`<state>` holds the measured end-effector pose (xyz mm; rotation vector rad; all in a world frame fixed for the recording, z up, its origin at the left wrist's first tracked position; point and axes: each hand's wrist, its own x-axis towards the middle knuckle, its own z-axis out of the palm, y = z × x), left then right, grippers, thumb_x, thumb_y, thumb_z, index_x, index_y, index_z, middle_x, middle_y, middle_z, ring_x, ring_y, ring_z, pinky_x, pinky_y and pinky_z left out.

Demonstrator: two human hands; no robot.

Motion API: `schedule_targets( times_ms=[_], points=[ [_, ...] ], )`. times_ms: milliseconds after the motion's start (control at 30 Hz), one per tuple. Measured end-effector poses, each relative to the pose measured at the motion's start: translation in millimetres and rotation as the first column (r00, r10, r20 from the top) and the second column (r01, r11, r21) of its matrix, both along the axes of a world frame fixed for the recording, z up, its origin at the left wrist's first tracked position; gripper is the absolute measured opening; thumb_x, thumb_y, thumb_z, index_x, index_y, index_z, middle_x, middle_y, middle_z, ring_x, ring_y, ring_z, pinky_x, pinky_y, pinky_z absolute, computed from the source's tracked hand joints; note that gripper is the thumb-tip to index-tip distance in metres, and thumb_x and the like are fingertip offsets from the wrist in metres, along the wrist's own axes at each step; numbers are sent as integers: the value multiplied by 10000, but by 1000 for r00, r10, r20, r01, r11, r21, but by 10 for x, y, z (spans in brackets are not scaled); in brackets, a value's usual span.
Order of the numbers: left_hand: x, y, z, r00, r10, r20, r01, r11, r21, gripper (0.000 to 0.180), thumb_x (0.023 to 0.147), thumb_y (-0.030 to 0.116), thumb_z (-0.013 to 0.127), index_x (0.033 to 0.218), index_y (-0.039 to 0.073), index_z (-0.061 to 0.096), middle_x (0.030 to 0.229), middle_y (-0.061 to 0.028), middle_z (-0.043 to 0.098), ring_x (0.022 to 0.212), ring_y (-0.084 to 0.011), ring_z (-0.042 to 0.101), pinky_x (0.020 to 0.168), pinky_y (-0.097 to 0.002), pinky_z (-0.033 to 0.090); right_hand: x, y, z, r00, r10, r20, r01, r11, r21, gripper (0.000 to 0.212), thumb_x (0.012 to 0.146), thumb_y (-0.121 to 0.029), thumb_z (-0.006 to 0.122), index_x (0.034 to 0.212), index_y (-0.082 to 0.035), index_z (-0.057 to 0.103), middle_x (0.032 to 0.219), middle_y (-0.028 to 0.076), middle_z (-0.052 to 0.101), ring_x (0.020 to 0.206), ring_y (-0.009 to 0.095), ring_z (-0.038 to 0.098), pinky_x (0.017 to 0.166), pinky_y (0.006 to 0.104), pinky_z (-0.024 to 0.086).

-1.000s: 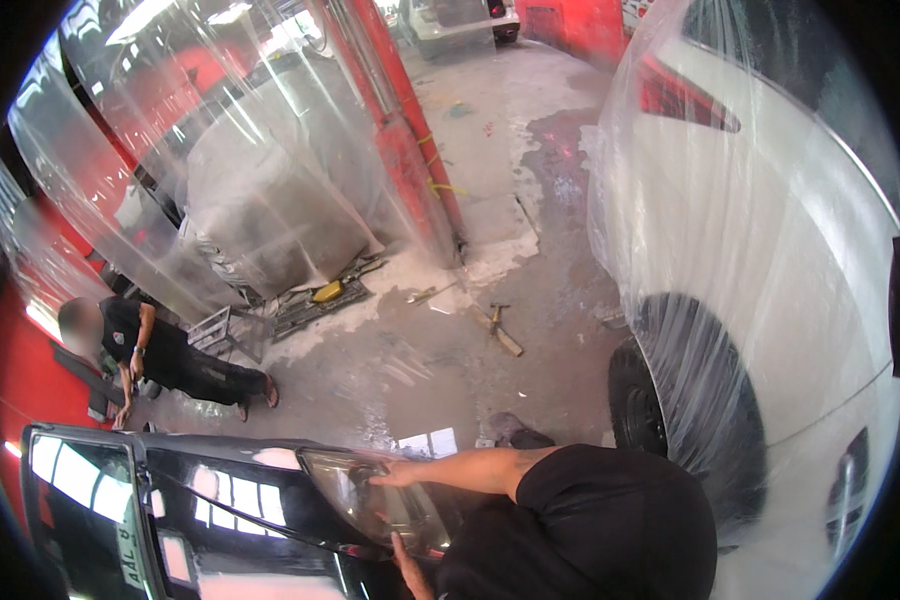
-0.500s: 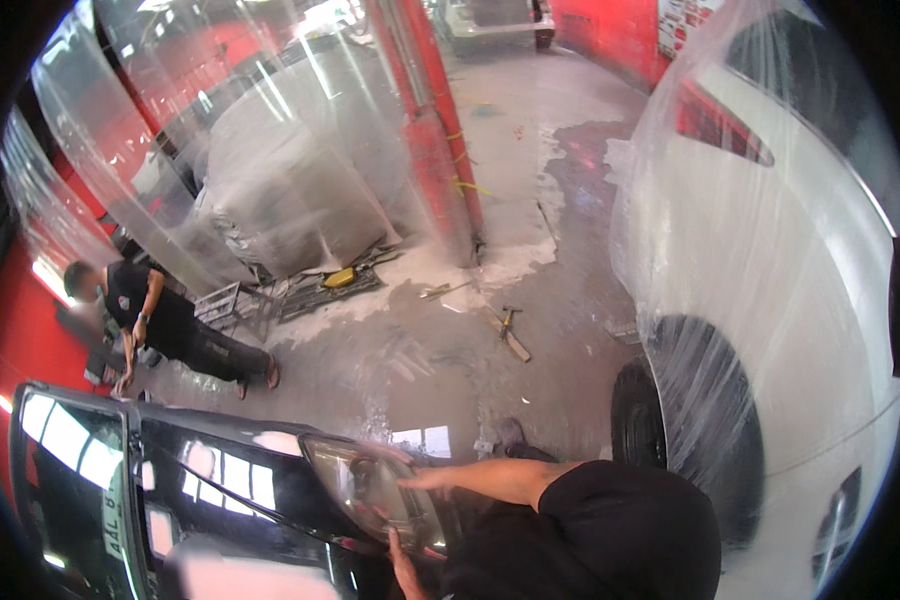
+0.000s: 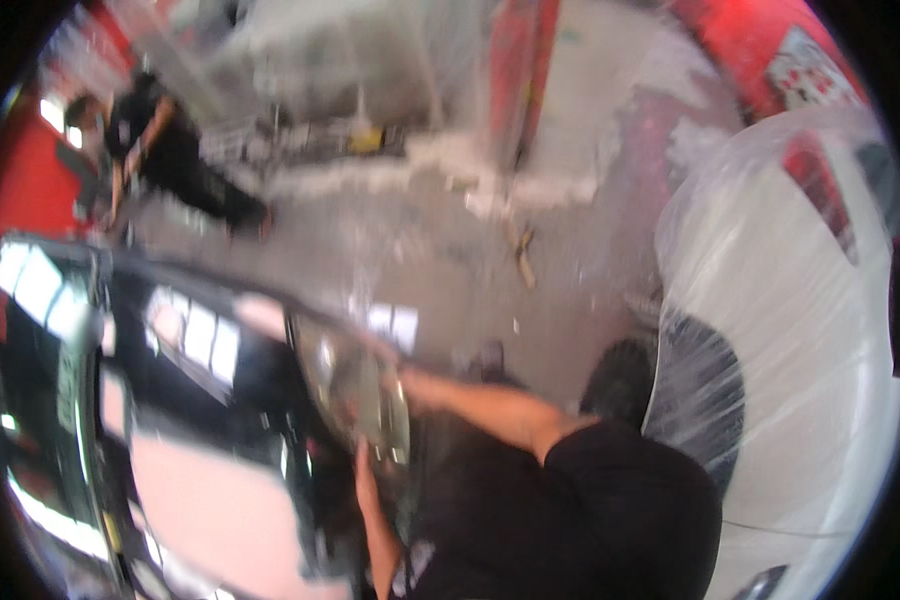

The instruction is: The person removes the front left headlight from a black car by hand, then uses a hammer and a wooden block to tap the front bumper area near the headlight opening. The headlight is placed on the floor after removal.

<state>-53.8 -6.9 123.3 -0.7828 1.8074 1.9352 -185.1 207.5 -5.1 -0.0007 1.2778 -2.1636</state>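
Patchy grey workshop floor (image 3: pixel 420 245) has shifted upward; contact stays on the clear, elongated headlamp (image 3: pixel 344 388).
Bare right hand (image 3: pixel 417 387) and left hand (image 3: pixel 367 485) remain there; blur hides any grip.

We see a grey floor (image 3: pixel 420 255) with pale patches (image 3: pixel 560 190) and a paned window reflection (image 3: pixel 392 325). Beyond it stands a red post (image 3: pixel 515 80); a bright light (image 3: pixel 52 115) glows by the left wall (image 3: pixel 25 185), red like our right wall (image 3: pixel 745 45).
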Motion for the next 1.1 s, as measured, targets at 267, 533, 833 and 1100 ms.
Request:
schedule_targets(
  times_ms=[267,533,833,1100],
  points=[
    [-143,32,-29,997,72,16,-68,986,-149,530,962,553,690,1081,40,749,924,-34,709,751,-134,630,681,-292,492,-162,-79,-55,891,-147,430,61,976,207,1125,876,-689,746,1612,21,276,1635,244,347,1508,463,346,1150,750,328],
    [-142,43,-81,998,60,-16,-62,967,-246,506,976,475,713,1131,-5,747,990,-80,734,727,-143,653,701,-294,519,-160,-15,-26,913,-94,396,41,989,140,1261,839,-706,774,1651,33,154,1688,301,231,1551,500,257,1163,791,263],
    [9,105,-22,994,100,-35,-106,953,-284,411,985,372,746,1095,-25,738,958,-107,719,731,-184,673,633,-309,553,10,50,56,885,-86,457,25,990,139,1139,898,-619,767,1616,78,225,1641,295,310,1522,485,311,1163,741,316],
    [115,363,68,955,168,-245,-251,898,-361,334,956,233,787,1065,-72,706,931,-133,708,699,-227,680,585,-358,592,139,116,61,889,-118,443,68,990,126,1119,850,-652,801,1556,69,318,1591,299,384,1487,491,368,1129,790,303]
  ],
)
